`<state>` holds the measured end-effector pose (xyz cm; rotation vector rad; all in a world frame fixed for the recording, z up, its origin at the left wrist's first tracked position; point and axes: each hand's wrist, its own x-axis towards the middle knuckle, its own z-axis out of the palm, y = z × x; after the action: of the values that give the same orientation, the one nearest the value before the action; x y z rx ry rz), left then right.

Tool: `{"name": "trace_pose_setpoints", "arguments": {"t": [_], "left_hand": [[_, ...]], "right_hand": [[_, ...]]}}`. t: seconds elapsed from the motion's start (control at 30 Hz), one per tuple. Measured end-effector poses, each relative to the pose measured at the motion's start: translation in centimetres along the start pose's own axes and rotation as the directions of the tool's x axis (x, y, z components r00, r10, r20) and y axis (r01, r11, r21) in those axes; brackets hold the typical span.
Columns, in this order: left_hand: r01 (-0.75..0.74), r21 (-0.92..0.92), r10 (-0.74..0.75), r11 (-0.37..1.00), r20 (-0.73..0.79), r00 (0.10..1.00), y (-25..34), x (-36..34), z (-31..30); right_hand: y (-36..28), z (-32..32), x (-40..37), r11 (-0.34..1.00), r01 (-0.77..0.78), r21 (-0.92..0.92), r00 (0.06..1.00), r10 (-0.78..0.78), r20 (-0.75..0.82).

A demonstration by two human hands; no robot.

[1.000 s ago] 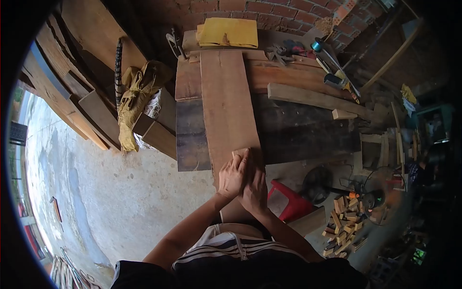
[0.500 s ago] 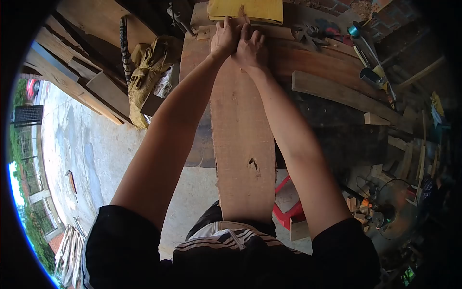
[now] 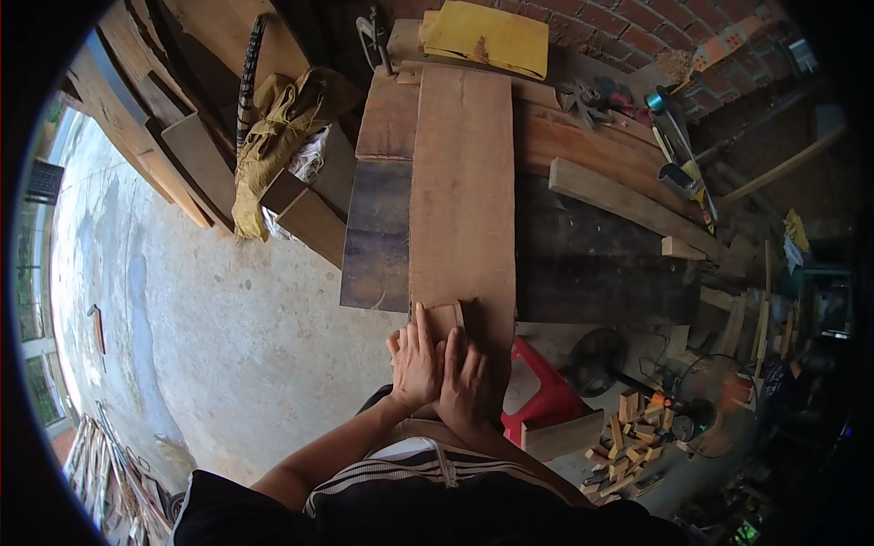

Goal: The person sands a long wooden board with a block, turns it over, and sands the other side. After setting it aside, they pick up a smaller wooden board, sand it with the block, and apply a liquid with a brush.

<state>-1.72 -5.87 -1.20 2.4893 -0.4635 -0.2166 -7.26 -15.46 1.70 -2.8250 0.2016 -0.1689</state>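
Drawn back since the earlier frame, from the far end of the board [image 3: 462, 182] to its near part. Clasping with left hand [image 3: 416, 371], fingers nearly straight, the block [image 3: 443, 316] lying on the board — likewise with right hand [image 3: 464, 387], fingers slightly bent. Probably rubbing along the board; for another pass, seems to call for steady, even pressure.

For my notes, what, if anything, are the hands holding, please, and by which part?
The left hand and right hand hold a brown, rectangular, apparently wooden block by its near part.
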Motion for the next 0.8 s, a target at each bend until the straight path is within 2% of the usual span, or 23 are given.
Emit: {"name": "trace_pose_setpoints", "arguments": {"t": [0.07,0.13,0.2,0.33,0.47,0.53,0.6,0.63,0.67,0.7,0.73,0.8], "left_hand": [[0.028,-0.029,-0.027,0.999,0.030,0.999,0.1,1.2,-0.2],[0.036,-0.039,-0.034,0.999,0.060,0.998,-0.5,6.3,-1.3],[-0.060,-0.001,0.059,0.998,-0.131,0.990,-1.7,12.4,-1.6],[-0.082,0.061,0.094,0.995,-0.241,0.966,-3.4,27.4,-3.7],[-0.064,0.046,0.073,0.997,-0.216,0.974,-5.4,41.3,-5.2],[-0.026,-0.029,0.022,0.999,-0.155,0.988,-5.5,45.3,-6.8],[-0.042,0.073,0.054,0.996,-0.168,0.984,-11.5,52.8,-4.3],[-0.055,0.007,0.055,0.998,-0.153,0.987,-9.8,51.2,-5.5],[0.046,-0.063,-0.051,0.997,-0.085,0.995,-7.5,49.1,-5.9],[0.059,-0.064,-0.069,0.996,-0.157,0.985,-6.1,46.0,-5.7],[0.075,-0.063,-0.088,0.995,-0.225,0.971,-5.7,43.0,-5.0],[0.063,-0.049,-0.069,0.997,-0.142,0.987,-4.8,35.8,-4.2]], "right_hand": [[0.2,-0.4,1.6,1.000,0.026,-0.007,0.998,-0.026,0.053],[0.4,0.4,6.3,1.000,0.025,0.019,1.000,-0.025,0.013],[0.7,0.7,12.3,0.999,0.049,0.021,0.999,-0.049,-0.013],[1.3,2.1,26.4,0.995,0.052,0.087,0.992,-0.042,-0.120],[2.0,4.3,38.7,1.000,0.009,-0.018,0.957,-0.014,-0.291],[2.8,5.3,43.2,0.999,0.036,0.010,0.950,-0.031,-0.310],[3.4,5.3,45.8,0.990,0.057,0.126,0.968,-0.024,-0.251],[3.5,5.4,46.0,0.993,0.037,0.114,0.975,-0.011,-0.222],[3.6,5.3,45.4,0.997,0.044,0.061,0.978,-0.030,-0.208],[3.5,4.9,43.9,0.998,0.049,0.041,0.981,-0.040,-0.189],[3.2,4.5,41.2,0.998,0.052,0.027,0.985,-0.047,-0.167],[2.6,3.6,34.1,0.998,0.055,0.039,0.976,-0.046,-0.214]]}}
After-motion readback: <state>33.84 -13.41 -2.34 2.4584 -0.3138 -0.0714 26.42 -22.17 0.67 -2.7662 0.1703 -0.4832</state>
